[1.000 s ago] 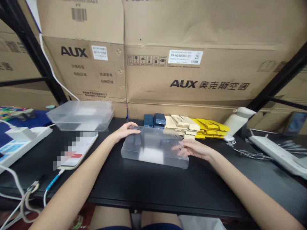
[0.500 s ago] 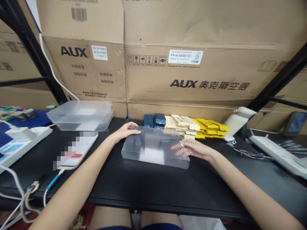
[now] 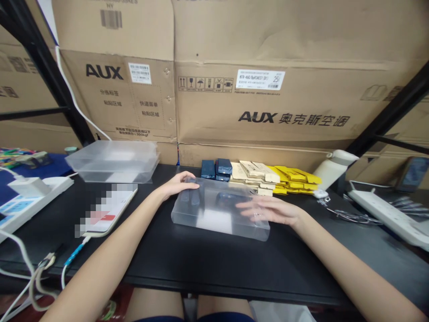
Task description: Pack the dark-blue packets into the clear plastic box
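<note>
1. Clear box (image 3: 209,201) lies at the middle of the counter (image 3: 208,264), before the stacked packets (image 3: 259,171).
2. Left hand (image 3: 181,184): grip clamped on its far left corner, thumb above, probably for steadiness.
3. Right hand (image 3: 273,209): fingers extended, showing through plastic, right end; cannot tell whether grip closes.
4. Packets sit behind, presumably leaving working room.

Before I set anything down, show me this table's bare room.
Free: the table this side of the box, between left forearm and right forearm; also between right forearm and right power strip. Crowded: the back, with packets and bottle; the left, with phone, cables and left power strip.
</note>
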Action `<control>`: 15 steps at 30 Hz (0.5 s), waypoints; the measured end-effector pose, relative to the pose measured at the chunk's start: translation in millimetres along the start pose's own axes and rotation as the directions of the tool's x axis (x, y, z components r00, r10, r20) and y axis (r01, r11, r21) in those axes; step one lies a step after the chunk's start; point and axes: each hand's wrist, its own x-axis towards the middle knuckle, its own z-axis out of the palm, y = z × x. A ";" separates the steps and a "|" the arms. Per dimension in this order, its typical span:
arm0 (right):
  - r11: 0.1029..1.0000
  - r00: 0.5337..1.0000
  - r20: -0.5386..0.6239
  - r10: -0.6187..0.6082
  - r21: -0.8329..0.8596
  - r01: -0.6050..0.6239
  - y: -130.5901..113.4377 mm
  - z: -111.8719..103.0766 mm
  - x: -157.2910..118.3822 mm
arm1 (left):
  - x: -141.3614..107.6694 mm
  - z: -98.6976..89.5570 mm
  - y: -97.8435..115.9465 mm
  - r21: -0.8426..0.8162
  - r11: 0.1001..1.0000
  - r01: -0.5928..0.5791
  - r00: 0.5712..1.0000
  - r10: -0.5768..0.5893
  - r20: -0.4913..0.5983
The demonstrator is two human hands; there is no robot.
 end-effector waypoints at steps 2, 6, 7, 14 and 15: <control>1.000 1.000 0.019 -0.010 -0.008 0.010 1.3 -0.6 0.1 | 0.5 0.8 -0.7 0.006 1.000 -0.009 1.000 0.009 0.007; 0.999 0.998 0.053 -0.027 -0.020 0.028 2.3 -1.2 -0.3 | 2.8 2.3 -3.5 0.013 1.000 -0.024 0.999 0.023 0.030; 0.999 0.998 0.049 -0.028 -0.028 0.029 2.4 -1.3 -0.4 | 3.3 2.5 -4.2 0.012 1.000 -0.027 0.999 0.027 0.036; 0.996 1.000 0.011 -0.028 -0.090 0.029 3.4 -1.0 1.2 | 2.2 3.1 -3.1 0.058 0.997 -0.052 0.998 0.049 0.047; 0.996 1.000 0.010 -0.029 -0.089 0.030 3.5 -0.3 1.6 | 1.7 3.3 -2.5 0.070 0.996 -0.058 0.997 0.055 0.051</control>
